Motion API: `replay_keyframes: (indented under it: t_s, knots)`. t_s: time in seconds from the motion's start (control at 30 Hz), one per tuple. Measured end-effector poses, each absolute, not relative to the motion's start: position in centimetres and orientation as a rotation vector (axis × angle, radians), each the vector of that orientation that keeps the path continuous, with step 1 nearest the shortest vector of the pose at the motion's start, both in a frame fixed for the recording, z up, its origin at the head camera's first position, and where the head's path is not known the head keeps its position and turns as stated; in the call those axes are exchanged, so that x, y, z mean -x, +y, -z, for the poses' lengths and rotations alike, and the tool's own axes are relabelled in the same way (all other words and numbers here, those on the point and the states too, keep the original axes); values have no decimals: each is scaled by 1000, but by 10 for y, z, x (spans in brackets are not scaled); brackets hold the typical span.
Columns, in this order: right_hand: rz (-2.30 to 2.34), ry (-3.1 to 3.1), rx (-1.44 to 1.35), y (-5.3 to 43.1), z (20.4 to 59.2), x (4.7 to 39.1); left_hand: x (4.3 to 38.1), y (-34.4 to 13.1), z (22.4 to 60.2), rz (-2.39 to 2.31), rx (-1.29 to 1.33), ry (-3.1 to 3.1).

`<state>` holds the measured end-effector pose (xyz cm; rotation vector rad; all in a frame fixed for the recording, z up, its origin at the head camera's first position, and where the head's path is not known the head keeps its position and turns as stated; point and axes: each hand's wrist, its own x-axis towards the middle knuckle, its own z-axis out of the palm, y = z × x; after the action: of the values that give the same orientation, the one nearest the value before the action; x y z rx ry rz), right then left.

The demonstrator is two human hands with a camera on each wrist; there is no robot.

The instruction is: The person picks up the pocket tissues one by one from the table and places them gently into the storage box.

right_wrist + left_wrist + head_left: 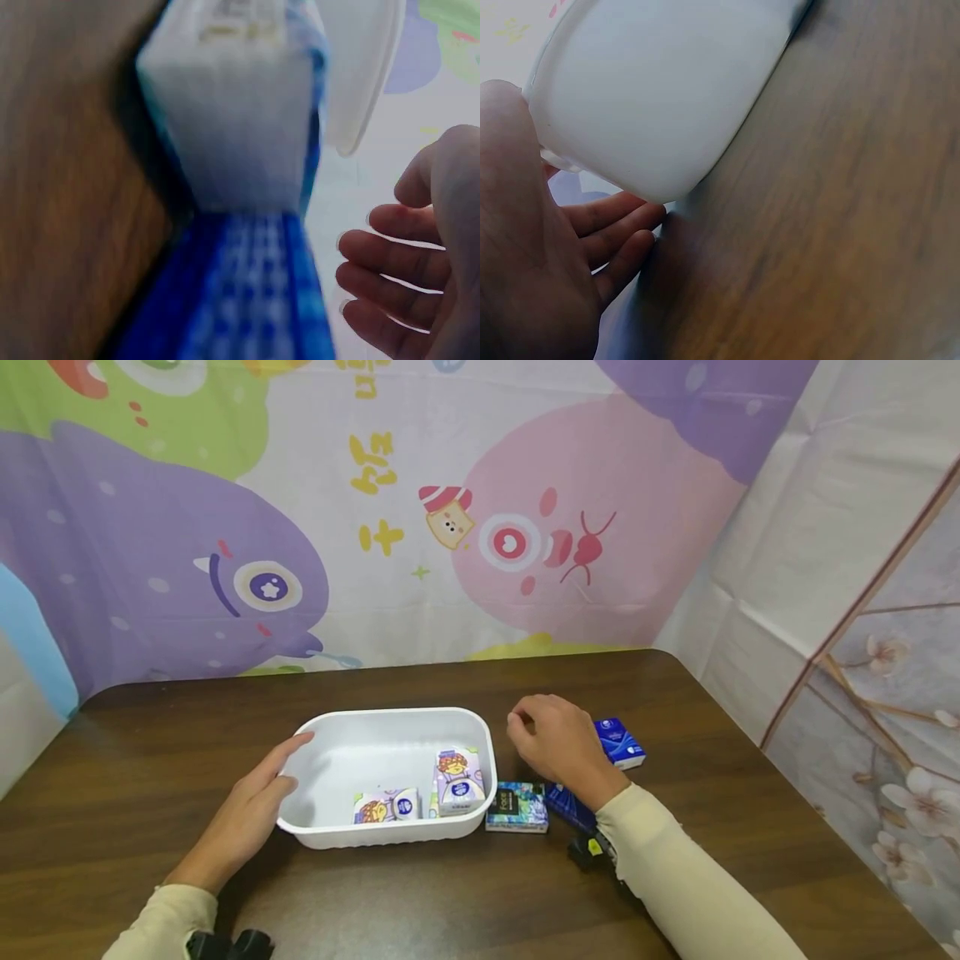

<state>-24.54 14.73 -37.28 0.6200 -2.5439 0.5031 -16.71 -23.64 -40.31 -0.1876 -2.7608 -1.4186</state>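
Observation:
My left hand [243,810] holds the left end of a white plastic basin [330,837], its thumb and index finger at the rim. In the left wrist view, the other fingers [619,244] reach along the basin's outer wall. Two lilac cartoon-printed tissue packs lie inside: one flat pack [387,807] near the front wall, another pack [459,783] at the right end. My right hand [558,739], loosely curled with nothing in it, hovers right of the basin. Below it are a blue-green patterned pack [519,807] beside the basin and a dark blue pack [572,808], partly hidden by the wrist.
Another blue pack [619,743] lies behind the right wrist on the brown wooden table [420,902]. A cartoon-printed cloth [405,610] hangs along the table's far edge. To the right stands a flowered curtain [900,710].

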Motion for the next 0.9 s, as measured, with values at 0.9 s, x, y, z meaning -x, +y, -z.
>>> replay_keyframes:
  t_s: [0.9]
  knots:
    - [-374,-2702,-334,182,380,266,167,-235,402,1389,188,-2774]
